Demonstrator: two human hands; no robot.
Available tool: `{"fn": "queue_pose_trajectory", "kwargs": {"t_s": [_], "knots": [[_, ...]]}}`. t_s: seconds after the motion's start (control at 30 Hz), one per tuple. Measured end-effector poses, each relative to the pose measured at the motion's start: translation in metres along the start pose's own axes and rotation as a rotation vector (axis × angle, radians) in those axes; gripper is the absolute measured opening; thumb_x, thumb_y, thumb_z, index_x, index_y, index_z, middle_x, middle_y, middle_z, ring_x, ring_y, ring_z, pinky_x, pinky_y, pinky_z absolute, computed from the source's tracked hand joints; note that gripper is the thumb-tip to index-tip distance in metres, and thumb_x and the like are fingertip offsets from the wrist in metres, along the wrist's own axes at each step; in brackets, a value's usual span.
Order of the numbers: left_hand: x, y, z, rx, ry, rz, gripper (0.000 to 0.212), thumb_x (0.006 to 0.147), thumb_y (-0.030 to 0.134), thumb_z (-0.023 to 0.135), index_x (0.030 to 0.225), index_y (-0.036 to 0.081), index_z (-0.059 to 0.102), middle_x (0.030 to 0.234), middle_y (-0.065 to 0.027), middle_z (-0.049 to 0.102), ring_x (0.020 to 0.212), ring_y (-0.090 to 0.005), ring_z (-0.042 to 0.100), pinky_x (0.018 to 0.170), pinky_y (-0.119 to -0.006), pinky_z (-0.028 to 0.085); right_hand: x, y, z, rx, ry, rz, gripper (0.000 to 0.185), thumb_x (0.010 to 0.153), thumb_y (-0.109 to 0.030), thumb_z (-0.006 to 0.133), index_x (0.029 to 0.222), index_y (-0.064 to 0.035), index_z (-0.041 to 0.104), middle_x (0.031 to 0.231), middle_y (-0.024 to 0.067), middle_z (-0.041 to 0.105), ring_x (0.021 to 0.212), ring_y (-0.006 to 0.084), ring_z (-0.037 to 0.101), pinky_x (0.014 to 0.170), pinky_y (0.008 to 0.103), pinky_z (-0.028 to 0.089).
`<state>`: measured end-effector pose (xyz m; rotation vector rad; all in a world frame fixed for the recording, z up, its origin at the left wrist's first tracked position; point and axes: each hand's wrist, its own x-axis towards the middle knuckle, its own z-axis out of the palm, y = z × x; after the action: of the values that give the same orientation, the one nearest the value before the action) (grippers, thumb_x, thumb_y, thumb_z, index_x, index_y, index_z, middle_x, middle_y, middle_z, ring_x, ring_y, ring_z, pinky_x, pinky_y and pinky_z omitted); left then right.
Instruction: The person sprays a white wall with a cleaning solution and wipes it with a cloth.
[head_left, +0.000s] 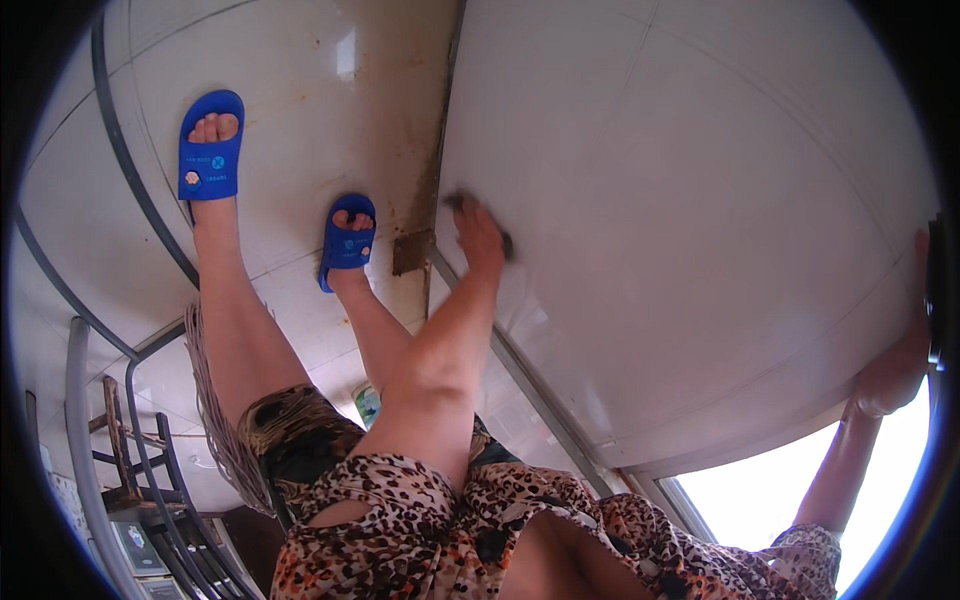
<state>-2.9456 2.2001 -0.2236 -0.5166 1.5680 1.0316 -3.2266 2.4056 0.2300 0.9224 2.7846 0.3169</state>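
Note:
My left hand is pressed to a glossy white tiled wall, low near the floor corner. Under its fingers is a dark, motion-blurred pad or cloth, whose exact kind I cannot tell. At the far right edge, my right hand is raised beside the wall, near a dark object cut off by the rim. Its fingers are mostly in shadow, so whether it holds or leans on something is unclear.
My feet wear blue slides on pale, stained floor tiles. Curved grey metal tubing, a bundle of pale strands and a worn wooden chair are at left. A small brown patch marks the corner. A bright window is lower right.

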Motion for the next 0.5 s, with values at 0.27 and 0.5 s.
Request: {"fn": "queue_pose_trajectory", "kwargs": {"t_s": [0.27, 0.5], "knots": [[-0.078, -0.12, 0.036, 0.899, -0.299, -0.098, 0.043, 0.097, 0.031, 0.031, 0.127, 0.002, 0.045, 0.132, -0.0237, 0.044, 0.121, -0.0388, 0.043, 0.101, -0.054, 0.034, 0.003, 0.004, -0.017, -0.038, -0.157, -0.196, 0.054, 0.097, -0.041, 0.032, 0.141, -0.0105, 0.036, 0.13, 0.0146, 0.056, 0.12, 0.0335, 0.052, 0.102, 0.0534, 0.043], [0.109, 0.072, 0.013, -0.084, -0.063, -0.356, 0.069, 0.096, 0.053, 0.026, 0.138, 0.001, 0.038, 0.144, -0.028, 0.032, 0.132, -0.0446, 0.03, 0.108, -0.052, 0.028, -0.008, 0.015, -0.026, -0.096, -0.158, -0.133, 0.055, 0.095, -0.043, 0.034, 0.14, -0.0123, 0.04, 0.13, 0.0137, 0.056, 0.121, 0.0335, 0.052, 0.101, 0.0551, 0.042]]}}
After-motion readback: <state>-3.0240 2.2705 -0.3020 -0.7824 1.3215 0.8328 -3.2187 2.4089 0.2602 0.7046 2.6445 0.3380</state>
